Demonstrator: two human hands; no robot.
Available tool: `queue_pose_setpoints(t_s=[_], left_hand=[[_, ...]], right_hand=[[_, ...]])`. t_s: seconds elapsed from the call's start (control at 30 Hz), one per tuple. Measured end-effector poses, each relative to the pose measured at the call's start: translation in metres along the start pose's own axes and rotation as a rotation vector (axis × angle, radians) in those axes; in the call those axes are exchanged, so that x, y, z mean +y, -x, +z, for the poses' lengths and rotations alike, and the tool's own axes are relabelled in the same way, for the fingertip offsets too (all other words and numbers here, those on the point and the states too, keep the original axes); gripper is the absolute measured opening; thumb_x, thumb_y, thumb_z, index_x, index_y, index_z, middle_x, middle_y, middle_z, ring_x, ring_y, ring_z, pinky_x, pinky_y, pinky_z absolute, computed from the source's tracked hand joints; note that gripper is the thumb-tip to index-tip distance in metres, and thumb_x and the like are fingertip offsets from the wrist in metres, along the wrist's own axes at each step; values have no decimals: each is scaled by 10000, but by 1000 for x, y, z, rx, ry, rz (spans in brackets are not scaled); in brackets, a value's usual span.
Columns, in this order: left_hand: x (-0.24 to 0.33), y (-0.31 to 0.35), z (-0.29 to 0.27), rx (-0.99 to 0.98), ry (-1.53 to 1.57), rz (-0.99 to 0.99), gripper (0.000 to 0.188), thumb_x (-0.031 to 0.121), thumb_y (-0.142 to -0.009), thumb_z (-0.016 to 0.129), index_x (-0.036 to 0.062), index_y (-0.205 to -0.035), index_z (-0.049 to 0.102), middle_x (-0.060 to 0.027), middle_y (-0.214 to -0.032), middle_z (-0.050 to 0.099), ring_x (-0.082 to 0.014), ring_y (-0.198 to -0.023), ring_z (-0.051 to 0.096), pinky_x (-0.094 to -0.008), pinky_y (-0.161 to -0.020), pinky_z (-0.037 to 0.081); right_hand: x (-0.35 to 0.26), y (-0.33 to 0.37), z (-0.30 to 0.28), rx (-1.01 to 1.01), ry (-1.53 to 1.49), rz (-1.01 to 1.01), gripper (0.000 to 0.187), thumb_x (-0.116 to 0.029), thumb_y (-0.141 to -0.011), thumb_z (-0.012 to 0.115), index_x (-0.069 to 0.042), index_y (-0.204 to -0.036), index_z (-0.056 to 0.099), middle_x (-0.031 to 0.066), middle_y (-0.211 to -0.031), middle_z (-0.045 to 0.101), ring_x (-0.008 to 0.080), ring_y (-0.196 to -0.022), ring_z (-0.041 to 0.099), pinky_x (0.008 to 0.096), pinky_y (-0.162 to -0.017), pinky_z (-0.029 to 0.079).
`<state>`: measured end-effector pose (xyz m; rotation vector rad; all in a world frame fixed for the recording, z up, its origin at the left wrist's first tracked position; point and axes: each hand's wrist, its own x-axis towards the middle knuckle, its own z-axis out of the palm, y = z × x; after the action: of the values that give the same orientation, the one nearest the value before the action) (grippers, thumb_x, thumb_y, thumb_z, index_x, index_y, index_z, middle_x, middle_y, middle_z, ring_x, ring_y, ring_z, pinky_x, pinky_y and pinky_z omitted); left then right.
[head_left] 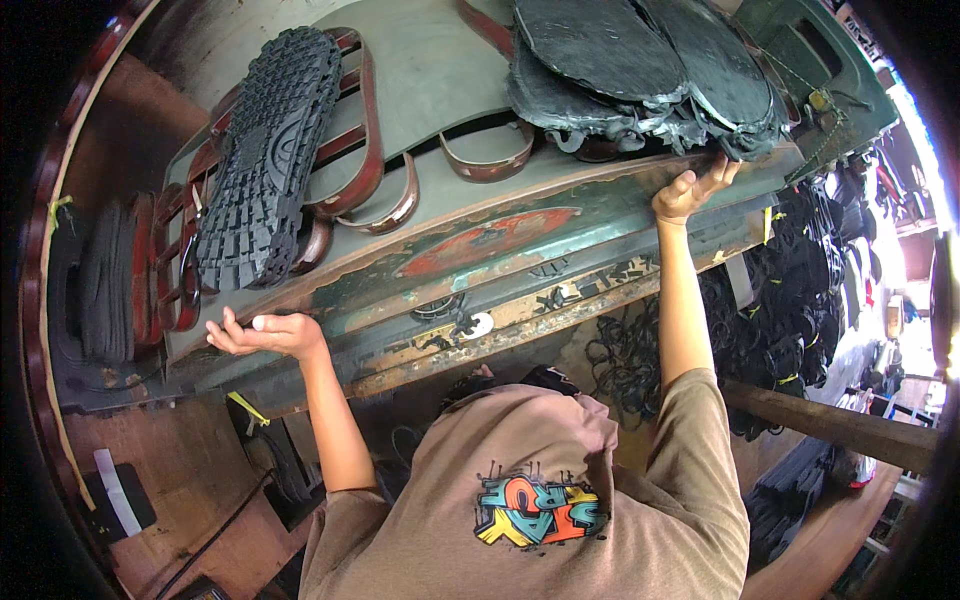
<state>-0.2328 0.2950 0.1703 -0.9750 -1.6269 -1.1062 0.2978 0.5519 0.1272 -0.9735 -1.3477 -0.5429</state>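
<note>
My left hand (262,335) is open, palm turned up and fingers loosely bent, with nothing in it. It is just below the near end of a black rubber shoe sole (268,160), whose blocky tread faces up. That sole lies over red metal frames (368,130) curved like sole outlines. My right hand (697,192) is open at the front edge of the machine bed. Its fingertips reach the ragged lower rim of a pile of black rubber soles (600,55); whether they press on it I cannot tell.
The grey bed (420,75) has a worn green front beam (360,285) with a red patch. Below it runs a ledge (545,310) strewn with black scraps. A dark stack (105,285) stands at the left. Black rubber offcuts (780,300) hang at the right, above a wooden beam (830,425).
</note>
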Motion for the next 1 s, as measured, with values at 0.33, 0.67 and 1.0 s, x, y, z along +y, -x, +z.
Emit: queue_pose_setpoints(t_s=[0.33, 0.67, 1.0], left_hand=[[4, -9, -24, 30, -12, 2, 418, 245, -1096, 363, -31, -1369, 520, -264, -1575, 355, -470, -1519, 249, -636, -1240, 186], [-14, 55, -156, -375, 618, -512, 323, 81, -1054, 498, -27, -1359, 497, -233, -1413, 506, -372, -1277, 531, -468, -1117, 396], [-5, 167, -222, -997, 215, -17, 266, 182, -937, 650, 79, -1181, 653, -132, -1166, 642, -345, -1178, 569, -546, -1120, 318]], right_hand=[[-10, -5, -17, -13, 63, -42, 657, -417, -1064, 367, -27, -1592, 366, 304, -1639, 287, 515, -1513, 284, 624, -1239, 229], [-138, 31, -162, -569, -350, 462, 303, -62, -1001, 590, -1, -1294, 634, 178, -1294, 626, 323, -1249, 583, 454, -1116, 431], [-232, 162, -224, -1200, -277, 165, 661, -406, -765, 873, -156, -1333, 643, 84, -1320, 585, 305, -1347, 482, 535, -1189, 269]])
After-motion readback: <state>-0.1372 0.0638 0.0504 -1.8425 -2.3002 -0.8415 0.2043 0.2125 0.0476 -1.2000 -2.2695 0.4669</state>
